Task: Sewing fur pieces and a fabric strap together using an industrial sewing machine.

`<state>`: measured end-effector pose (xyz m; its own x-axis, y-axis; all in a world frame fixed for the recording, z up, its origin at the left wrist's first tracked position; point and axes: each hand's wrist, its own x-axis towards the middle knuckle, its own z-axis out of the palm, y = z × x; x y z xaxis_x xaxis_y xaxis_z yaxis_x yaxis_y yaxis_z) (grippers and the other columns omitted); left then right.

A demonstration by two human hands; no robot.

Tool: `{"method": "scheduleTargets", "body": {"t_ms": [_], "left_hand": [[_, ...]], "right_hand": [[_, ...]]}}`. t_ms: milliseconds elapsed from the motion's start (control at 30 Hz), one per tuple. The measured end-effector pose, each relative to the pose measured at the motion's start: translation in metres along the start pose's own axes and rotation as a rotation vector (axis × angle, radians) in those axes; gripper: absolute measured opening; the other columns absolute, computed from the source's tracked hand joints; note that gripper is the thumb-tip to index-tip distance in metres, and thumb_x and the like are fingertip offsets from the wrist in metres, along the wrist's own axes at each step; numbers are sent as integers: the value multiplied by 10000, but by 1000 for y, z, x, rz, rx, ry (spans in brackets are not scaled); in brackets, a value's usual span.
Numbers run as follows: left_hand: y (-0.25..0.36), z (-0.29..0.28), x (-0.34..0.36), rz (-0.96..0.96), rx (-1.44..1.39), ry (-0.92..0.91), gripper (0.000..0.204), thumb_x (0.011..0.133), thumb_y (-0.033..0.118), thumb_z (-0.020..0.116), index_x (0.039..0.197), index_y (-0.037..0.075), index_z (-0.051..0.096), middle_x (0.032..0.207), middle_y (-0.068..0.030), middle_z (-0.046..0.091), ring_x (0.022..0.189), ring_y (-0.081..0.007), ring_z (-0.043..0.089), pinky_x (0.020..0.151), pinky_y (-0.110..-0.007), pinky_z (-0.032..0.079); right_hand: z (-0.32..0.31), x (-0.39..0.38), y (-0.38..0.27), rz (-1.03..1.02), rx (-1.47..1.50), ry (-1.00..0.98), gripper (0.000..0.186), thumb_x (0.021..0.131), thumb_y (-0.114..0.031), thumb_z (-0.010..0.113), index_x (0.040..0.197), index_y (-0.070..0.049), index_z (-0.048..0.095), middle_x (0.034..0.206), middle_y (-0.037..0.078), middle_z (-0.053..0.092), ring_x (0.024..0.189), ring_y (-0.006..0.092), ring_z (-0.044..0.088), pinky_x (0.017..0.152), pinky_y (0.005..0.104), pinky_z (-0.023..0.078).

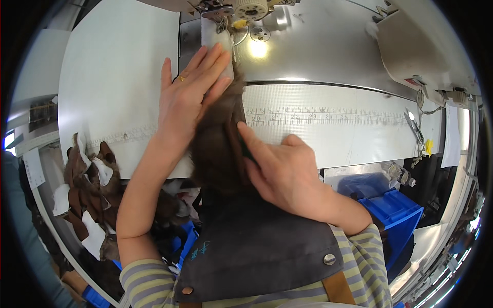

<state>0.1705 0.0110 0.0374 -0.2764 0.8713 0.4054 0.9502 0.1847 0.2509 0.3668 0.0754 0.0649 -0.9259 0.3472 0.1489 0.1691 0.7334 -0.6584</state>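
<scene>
My left hand (187,100) lies palm down with its fingers stretched out, pressing on a white padded strip (215,37) that runs under the sewing machine's presser foot (221,25). Its thumb rests by the strip's near end, beside a long brown fur piece (218,136). The fur hangs from the machine bed over the near table edge toward my apron. My right hand (287,167) grips the right, folded edge of this fur between thumb and fingers. Part of the edge is hidden behind that hand. Under the foot, the needle point is too small to make out.
A ruler strip (328,115) crosses the white table. Small scissors (415,128) lie at its right end near a yellow scrap (429,147). Fur and white scraps (92,190) hang over the left edge. A blue bin (393,210) stands below right. The machine head (431,46) overhangs the far right.
</scene>
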Motion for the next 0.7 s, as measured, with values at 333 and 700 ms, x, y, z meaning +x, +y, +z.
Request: {"method": "scheduleTargets", "body": {"t_ms": [333,700], "left_hand": [[23,-10,-30,-44,73,-47,420,834,165,665,1245,158,579,1291,-3,559,1194,-178,528,1043,-534,257],[27,-10,-27,-48,69,-45,431,828,149,668,1250,155,579,1294,4,558,1201,-169,524,1051,-540,242]], "right_hand": [[-28,-24,15,97,40,141,460,778,-46,635,1225,14,541,550,32,516,439,211,460,503,295,350],[7,19,8,51,-168,214,382,816,-97,617,1164,38,539,443,57,483,384,261,442,478,325,344]]}}
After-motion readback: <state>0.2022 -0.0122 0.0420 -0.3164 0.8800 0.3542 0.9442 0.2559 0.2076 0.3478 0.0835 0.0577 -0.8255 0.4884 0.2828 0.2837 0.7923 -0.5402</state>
